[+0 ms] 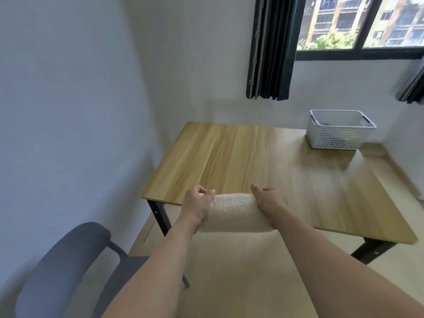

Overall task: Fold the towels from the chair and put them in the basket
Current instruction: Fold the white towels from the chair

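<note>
Towel (pixel 231 213) between both gripping hands

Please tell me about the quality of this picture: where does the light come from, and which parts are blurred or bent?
Head view: daylight enters by the window at upper right, and the basket casts a soft shadow toward the camera on the table. The table's right side and near floor look smeared. The wide lens bends the left wall. The towel, gripped by the left hand and right hand, is fairly sharp.

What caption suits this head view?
Both hands hold a towel at the table edge; basket beyond.
</note>
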A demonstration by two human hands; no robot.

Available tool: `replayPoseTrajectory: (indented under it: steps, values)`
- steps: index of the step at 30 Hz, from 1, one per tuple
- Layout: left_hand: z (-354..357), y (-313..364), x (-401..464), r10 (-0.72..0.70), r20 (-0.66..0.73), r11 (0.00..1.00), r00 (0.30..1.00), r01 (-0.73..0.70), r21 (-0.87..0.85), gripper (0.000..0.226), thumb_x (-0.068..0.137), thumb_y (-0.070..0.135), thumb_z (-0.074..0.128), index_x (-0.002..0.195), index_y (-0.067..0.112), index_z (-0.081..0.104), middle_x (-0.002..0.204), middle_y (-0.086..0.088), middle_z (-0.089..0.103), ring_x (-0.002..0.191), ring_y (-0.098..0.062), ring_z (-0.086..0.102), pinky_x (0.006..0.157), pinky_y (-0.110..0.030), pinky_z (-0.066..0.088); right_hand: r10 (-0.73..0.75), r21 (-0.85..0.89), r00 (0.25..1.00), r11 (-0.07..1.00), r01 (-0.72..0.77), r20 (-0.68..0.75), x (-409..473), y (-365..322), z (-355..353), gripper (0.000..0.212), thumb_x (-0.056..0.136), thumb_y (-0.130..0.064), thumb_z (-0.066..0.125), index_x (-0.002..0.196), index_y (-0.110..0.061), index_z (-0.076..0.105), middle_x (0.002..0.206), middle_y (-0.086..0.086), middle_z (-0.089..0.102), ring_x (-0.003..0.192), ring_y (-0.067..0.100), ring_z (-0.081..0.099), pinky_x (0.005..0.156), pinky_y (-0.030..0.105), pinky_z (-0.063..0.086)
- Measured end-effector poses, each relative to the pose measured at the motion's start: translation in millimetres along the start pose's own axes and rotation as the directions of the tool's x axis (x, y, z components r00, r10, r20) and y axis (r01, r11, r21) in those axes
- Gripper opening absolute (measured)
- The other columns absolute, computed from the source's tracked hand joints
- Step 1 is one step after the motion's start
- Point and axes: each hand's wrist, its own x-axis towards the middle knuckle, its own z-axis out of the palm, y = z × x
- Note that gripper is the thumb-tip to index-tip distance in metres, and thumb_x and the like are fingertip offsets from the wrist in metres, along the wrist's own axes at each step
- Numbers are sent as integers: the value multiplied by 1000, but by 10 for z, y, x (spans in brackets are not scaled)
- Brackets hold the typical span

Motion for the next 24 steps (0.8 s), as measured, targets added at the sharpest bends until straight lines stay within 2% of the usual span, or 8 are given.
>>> replayPoseTrajectory:
  steps: [3, 6, 10, 12, 15, 20, 24]
  values:
    - [589, 322, 138, 44, -32, 999, 999, -45, -29, 29, 92, 28, 57, 69, 15, 45, 62, 4, 48, 57, -14, 42, 55, -26, 35, -24, -24, 1000, 999, 24, 19, 450, 32, -535, 40, 90, -44, 55, 99, -8, 70, 94, 7, 68, 95, 27, 63, 88, 34, 49]
    - [1196, 624, 202, 45, -66, 996, 997, -50, -69, 27, 89, 29, 62, 67, 16, 52, 59, 4, 50, 53, -14, 42, 52, -26, 34, -18, -71, 1000, 997, 20, 23, 876, 40, -1103, 43, 88, -47, 55, 108, -12, 69, 107, 8, 68, 102, 28, 62, 92, 36, 48]
    - [1838, 982, 257, -3, -111, 992, 994, -10, -122, 22, 86, 36, 67, 71, 19, 66, 70, 2, 63, 61, -14, 54, 57, -25, 42, -17, -87, 998, 996, 22, 61, 1350, -60, -1703, 39, 89, -44, 57, 98, -10, 72, 97, 9, 70, 94, 28, 64, 91, 37, 50]
    - [2068, 1116, 362, -10, -136, 994, 991, -5, -113, 23, 86, 36, 68, 70, 18, 67, 68, 2, 62, 61, -14, 54, 56, -23, 41, -16, -73, 997, 997, 22, 80, 1564, -88, -1896, 36, 88, -43, 59, 93, -9, 73, 92, 8, 70, 92, 28, 65, 92, 40, 51]
    - [2454, 1272, 588, -2, -118, 996, 993, -8, -91, 27, 86, 36, 67, 68, 16, 68, 64, 2, 60, 59, -16, 53, 56, -25, 41, -22, -40, 997, 999, 25, 69, 1913, -49, -2194, 37, 85, -44, 63, 91, -9, 72, 92, 6, 71, 91, 28, 66, 93, 44, 51]
    - [3372, 1615, 864, -19, -106, 993, 994, 7, -119, 27, 85, 38, 68, 71, 15, 69, 61, 3, 60, 54, -14, 52, 55, -24, 40, -29, -30, 993, 999, 32, 114, 2620, -54, -2985, 32, 86, -43, 64, 91, -12, 71, 89, 4, 69, 88, 26, 66, 90, 41, 52]
    - [4063, 1956, 1003, -41, -103, 978, 994, 19, -210, 29, 83, 37, 72, 75, 9, 71, 60, 1, 62, 52, -14, 54, 54, -22, 42, -24, -53, 983, 998, 34, 182, 3266, -36, -3600, 35, 84, -47, 65, 96, -15, 72, 91, 2, 68, 88, 24, 64, 91, 40, 51]
